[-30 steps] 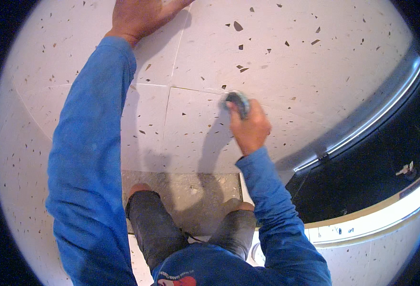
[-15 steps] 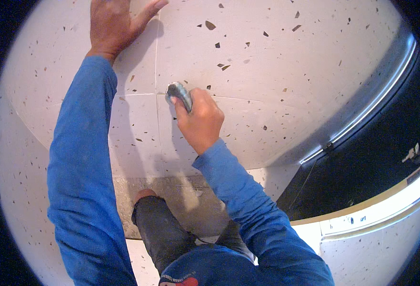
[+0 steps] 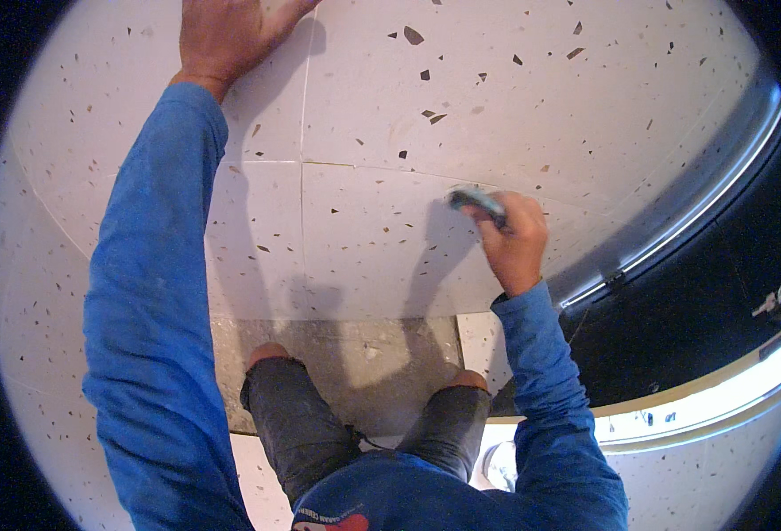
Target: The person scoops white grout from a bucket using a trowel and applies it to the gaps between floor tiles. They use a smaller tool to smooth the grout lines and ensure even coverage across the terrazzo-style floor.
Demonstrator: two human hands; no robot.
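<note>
Right hand [image 3: 516,243] gripped a small grey-green tool [image 3: 476,202] on the tile joint at centre right, left hand [image 3: 231,31] pressed flat at upper left; a bare grey patch [image 3: 355,354] remained untiled below.

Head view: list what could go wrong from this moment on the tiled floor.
1. The right hand presses a small grey-green pad on the tile joint; a slip could scrape the knuckles on the tile.
2. The left hand props the body flat on the speckled tiles; if they are freshly laid, that weight might shift one.
3. The knees rest at the edge of the bare grey patch, a likely uneven step.
</note>
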